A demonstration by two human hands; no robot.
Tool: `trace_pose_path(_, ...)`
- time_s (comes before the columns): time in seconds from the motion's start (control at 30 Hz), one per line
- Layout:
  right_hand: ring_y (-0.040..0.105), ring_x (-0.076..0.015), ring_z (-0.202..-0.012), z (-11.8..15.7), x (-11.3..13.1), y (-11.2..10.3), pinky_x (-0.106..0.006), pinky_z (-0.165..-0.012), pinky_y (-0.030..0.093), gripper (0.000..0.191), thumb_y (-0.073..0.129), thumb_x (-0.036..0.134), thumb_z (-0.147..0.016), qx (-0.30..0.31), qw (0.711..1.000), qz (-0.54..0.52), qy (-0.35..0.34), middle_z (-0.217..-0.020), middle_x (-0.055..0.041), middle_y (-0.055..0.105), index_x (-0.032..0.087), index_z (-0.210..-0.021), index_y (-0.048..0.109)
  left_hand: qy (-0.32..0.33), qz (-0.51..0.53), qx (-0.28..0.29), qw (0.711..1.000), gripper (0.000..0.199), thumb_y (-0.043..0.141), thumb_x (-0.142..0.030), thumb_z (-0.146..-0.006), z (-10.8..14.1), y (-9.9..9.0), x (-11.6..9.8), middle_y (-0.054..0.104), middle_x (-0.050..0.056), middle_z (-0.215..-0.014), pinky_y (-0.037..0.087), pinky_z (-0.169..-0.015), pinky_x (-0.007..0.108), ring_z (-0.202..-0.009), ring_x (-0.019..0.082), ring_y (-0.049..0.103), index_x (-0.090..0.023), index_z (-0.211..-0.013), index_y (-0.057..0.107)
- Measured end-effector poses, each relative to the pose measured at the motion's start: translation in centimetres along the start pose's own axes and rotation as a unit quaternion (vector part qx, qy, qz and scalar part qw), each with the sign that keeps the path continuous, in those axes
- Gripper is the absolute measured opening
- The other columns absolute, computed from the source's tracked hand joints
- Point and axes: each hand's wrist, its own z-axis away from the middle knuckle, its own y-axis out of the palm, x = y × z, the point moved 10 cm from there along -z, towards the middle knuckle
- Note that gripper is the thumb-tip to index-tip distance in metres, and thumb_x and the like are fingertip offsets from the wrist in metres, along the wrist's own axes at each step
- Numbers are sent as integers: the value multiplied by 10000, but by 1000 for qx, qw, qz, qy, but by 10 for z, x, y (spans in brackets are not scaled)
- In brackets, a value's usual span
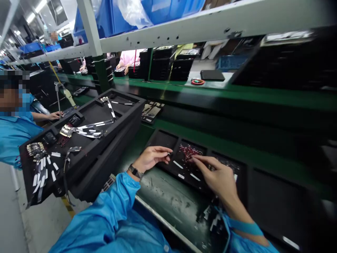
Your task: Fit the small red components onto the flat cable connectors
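Observation:
A black compartment tray (160, 140) lies on the green bench in front of me. Over its left part, my left hand (152, 158) pinches a small dark part (170, 154) between thumb and fingertips; its exact kind is too small to make out. My right hand (218, 175) reaches into the neighbouring compartment, where many tiny red and silvery pieces (188, 151) lie in a heap. Its thumb and index finger are pressed together at the heap's edge, and whatever is between them is hidden. Small dark and silvery pieces (230, 163) fill a further compartment, partly behind my right hand.
To the left, stacked black foam trays (123, 116) hold circuit boards (37, 150) with white-tagged strips. A co-worker in a blue smock (15, 130) sits beyond them. A metal shelf beam (184, 30) crosses above the bench, carrying blue bins (105, 17). A flat tray (151, 111) lies farther back.

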Motion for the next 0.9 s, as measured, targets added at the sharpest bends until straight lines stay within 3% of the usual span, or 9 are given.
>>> trace_pose_path(0.17, 780, -369, -814, 12, 3, -45, -499, -724, 600, 379, 718, 667, -834, -70, 995, 8, 73, -857, -139, 819, 300, -845, 806, 57, 24, -59, 996, 375, 979, -221, -583, 0, -6, -32, 745, 71, -820, 489, -677, 285, -708, 146, 681, -100, -888, 796)
trace_pose_path(0.27, 785, -378, -856, 20, 0, -58, -483, -730, 591, 378, 740, 651, -819, -97, 991, 11, 93, -888, -181, 819, 277, -837, 796, 71, 28, -72, 994, 342, 942, -166, -631, -5, 2, -45, 762, 78, -860, 467, -659, 267, -718, 135, 681, -109, -926, 781)
trace_pose_path(0.5, 741, -261, -807, 30, 9, -63, -417, -791, 589, 310, 696, 508, -900, -144, 988, -16, 49, -840, -95, 799, 209, -872, 773, 67, 35, -95, 993, 340, 866, -76, -671, -26, 32, -27, 751, 23, -784, 528, -637, 212, -697, 122, 709, -131, -998, 792)
trace_pose_path(0.67, 702, -284, -1067, 36, 30, -78, -506, -1014, 525, 169, 691, 348, -967, -226, 973, 48, -26, -1034, -95, 807, 237, -851, 745, 83, 15, -106, 991, 275, 878, -86, -699, -37, 19, -25, 767, 24, -815, 566, -617, 192, -732, 131, 745, -157, -950, 789)
trace_pose_path(0.77, 694, -260, -981, 35, 33, -72, -462, -943, 541, 141, 676, 302, -987, -197, 980, 9, -20, -947, -72, 792, 242, -875, 738, 98, 8, -115, 989, 274, 921, -145, -685, -40, 12, -31, 773, 18, -831, 576, -604, 190, -739, 133, 752, -170, -917, 778)
trace_pose_path(0.9, 686, -227, -894, 34, 26, -50, -405, -874, 547, 155, 674, 308, -1001, -118, 990, -76, 26, -912, -56, 782, 224, -888, 738, 90, -52, -112, 988, 350, 974, -223, -604, -33, 25, -22, 773, 35, -790, 561, -555, 204, -703, 158, 752, -150, -878, 769)
